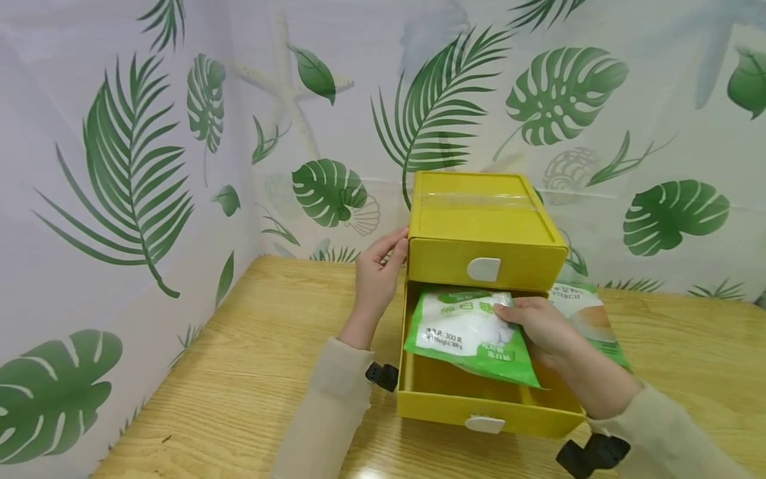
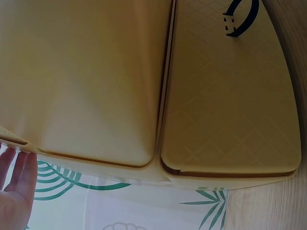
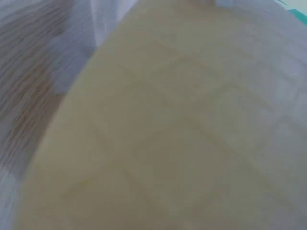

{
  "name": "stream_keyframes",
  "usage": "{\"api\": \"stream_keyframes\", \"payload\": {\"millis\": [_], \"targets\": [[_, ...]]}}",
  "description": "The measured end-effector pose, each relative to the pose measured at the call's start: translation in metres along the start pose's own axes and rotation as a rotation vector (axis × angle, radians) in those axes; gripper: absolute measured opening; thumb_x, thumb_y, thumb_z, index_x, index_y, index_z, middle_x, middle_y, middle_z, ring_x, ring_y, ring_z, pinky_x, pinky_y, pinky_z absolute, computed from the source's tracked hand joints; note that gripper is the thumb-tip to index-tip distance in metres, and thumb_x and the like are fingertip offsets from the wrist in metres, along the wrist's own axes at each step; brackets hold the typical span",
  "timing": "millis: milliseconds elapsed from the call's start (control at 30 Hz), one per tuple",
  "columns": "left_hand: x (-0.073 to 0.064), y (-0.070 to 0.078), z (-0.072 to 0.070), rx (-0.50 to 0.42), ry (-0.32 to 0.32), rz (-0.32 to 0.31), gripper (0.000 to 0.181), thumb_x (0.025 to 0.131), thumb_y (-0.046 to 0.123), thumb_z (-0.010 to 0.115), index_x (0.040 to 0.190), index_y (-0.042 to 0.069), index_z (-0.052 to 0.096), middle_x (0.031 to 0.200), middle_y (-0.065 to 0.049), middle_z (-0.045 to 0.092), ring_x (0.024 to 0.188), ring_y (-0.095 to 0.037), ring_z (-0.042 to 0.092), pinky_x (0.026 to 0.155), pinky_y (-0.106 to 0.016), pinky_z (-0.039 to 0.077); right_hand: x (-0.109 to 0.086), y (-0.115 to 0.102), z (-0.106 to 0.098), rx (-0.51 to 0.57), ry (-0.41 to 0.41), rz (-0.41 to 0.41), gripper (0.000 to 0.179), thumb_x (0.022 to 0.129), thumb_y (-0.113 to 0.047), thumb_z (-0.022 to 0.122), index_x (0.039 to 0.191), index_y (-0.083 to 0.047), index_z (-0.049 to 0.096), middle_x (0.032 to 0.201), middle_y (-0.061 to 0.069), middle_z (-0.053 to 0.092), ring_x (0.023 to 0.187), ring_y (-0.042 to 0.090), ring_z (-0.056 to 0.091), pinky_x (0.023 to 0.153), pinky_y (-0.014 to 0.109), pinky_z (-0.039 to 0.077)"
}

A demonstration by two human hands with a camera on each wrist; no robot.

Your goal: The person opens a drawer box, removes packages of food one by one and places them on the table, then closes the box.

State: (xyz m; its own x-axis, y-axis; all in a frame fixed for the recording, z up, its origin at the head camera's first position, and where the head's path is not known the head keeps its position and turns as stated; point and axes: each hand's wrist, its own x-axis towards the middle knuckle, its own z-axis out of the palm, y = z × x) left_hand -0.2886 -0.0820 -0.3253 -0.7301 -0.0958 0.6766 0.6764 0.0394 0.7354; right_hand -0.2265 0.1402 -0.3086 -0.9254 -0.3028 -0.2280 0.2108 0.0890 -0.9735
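Note:
A yellow two-drawer box [image 1: 473, 223] stands on the table with its lower drawer [image 1: 439, 406] pulled out. My right hand [image 1: 541, 329] pinches the right side of a green-and-white packet [image 1: 461, 332] marked 300 g, thumb on top. The packet lies tilted over the drawer, its back end just under the closed upper drawer. My left hand [image 1: 380, 273] rests its fingertips against the upper left side of the box; in the left wrist view its fingers [image 2: 29, 167] touch the box's edge. The right wrist view is filled by the yellow patterned drawer wall [image 3: 182, 129].
Another green-and-white packet [image 1: 589, 316], printed with STARCH, lies on the table right of the box. White handles [image 1: 483, 269] are on both drawer fronts. A leaf-patterned curtain [image 1: 335, 126] hangs behind and at the left of the wooden table [image 1: 257, 372].

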Motion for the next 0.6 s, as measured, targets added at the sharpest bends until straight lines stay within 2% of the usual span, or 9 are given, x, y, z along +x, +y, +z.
{"api": "stream_keyframes", "payload": {"millis": [267,333,467,600], "targets": [[-0.003,0.027,0.002,0.007,0.001,-0.006,0.023,0.087,0.0,0.052,0.106,-0.013,0.058,0.111,-0.022,0.057,0.104,-0.028,0.053,0.076,-0.032,0.05,-0.017,-0.003,-0.006,0.067,-0.062,-0.013,0.023,0.094,-0.016,0.043,0.1,0.005,0.048,0.079,0.003,0.062,0.07,0.013,0.063,0.065,0.027,0.052],[-0.003,0.027,0.002,0.002,0.002,-0.005,0.023,0.087,-0.001,0.052,0.106,-0.013,0.058,0.111,-0.022,0.057,0.104,-0.029,0.053,0.077,-0.035,0.05,-0.023,-0.004,-0.009,0.08,-0.088,-0.011,0.022,0.094,-0.017,0.044,0.098,0.003,0.049,0.079,0.004,0.063,0.071,0.014,0.063,0.065,0.028,0.052],[-0.002,0.016,0.002,-0.002,0.007,0.002,0.023,0.087,0.0,0.053,0.106,-0.012,0.059,0.111,-0.02,0.057,0.103,-0.026,0.054,0.075,-0.034,0.05,-0.034,-0.005,-0.017,0.109,-0.116,-0.011,0.018,0.094,-0.017,0.045,0.095,-0.001,0.051,0.081,0.005,0.064,0.071,0.015,0.063,0.065,0.029,0.053],[-0.001,0.002,0.002,0.01,0.011,-0.002,0.024,0.088,0.003,0.054,0.107,-0.009,0.06,0.112,-0.016,0.058,0.102,-0.021,0.055,0.074,-0.03,0.051,-0.048,-0.004,-0.029,0.161,-0.165,-0.068,0.018,0.094,-0.013,0.043,0.091,-0.006,0.059,0.083,0.006,0.065,0.072,0.017,0.064,0.063,0.029,0.053]]}}
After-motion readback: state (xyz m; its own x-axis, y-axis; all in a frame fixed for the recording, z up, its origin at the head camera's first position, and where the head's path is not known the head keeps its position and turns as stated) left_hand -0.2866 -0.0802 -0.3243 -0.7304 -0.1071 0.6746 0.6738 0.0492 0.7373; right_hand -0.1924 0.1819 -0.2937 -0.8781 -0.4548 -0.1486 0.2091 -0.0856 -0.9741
